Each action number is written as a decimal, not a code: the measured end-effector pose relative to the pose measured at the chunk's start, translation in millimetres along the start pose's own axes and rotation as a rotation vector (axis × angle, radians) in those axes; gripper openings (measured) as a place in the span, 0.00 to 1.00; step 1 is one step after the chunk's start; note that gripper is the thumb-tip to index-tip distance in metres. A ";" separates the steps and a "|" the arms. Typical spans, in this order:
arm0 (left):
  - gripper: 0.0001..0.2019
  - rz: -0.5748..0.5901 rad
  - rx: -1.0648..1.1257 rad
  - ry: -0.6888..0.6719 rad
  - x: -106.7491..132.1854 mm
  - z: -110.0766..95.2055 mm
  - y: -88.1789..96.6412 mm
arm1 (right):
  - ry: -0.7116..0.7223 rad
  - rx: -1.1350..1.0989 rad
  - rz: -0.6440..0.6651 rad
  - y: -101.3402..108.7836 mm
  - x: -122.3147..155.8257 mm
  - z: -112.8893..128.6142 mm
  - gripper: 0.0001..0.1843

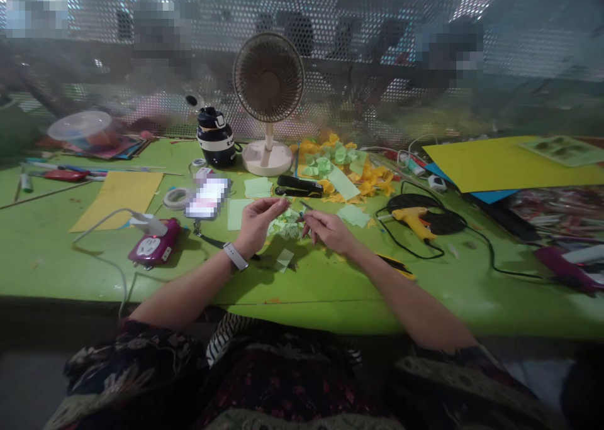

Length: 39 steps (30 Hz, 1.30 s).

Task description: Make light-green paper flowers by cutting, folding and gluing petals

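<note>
My left hand (258,219), with a white watch on the wrist, is raised over the green table (330,292), fingers curled round a small pale green paper piece (283,211). My right hand (330,230) is pinched on a thin dark stick-like tool (306,206) that points toward the left hand's fingertips. Between and beneath the hands lies a small heap of folded pale green paper (289,227). A loose green paper square (284,258) lies just in front of the hands.
A small fan (268,100), a black-and-white bottle (216,137), a black stapler (299,187) and yellow and green paper flowers (349,172) stand behind the hands. A yellow glue gun (415,219) with black cord lies right; a phone (206,197), tape roll (177,197) and power strip (153,244) left. Coloured sheets (504,163) lie far right.
</note>
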<state>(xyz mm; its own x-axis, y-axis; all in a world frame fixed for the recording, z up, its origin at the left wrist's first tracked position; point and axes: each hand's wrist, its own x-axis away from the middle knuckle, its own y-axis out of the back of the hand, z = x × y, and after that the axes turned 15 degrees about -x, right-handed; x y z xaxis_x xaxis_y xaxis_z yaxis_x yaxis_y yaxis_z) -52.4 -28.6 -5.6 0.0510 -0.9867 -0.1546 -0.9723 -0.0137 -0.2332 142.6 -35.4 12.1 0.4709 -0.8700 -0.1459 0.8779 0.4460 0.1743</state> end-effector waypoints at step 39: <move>0.15 0.378 0.065 0.269 -0.7 5.0 2.8 | -0.279 -0.659 -0.030 -3.5 0.1 5.8 0.20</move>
<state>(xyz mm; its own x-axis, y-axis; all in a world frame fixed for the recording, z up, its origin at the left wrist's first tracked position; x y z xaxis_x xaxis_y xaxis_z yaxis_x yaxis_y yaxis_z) -54.0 -27.1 -10.9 -0.3734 -0.9276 0.0120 -0.8945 0.3566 -0.2698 139.1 -38.3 17.1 0.4829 -0.8662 0.1281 0.8015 0.3784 -0.4630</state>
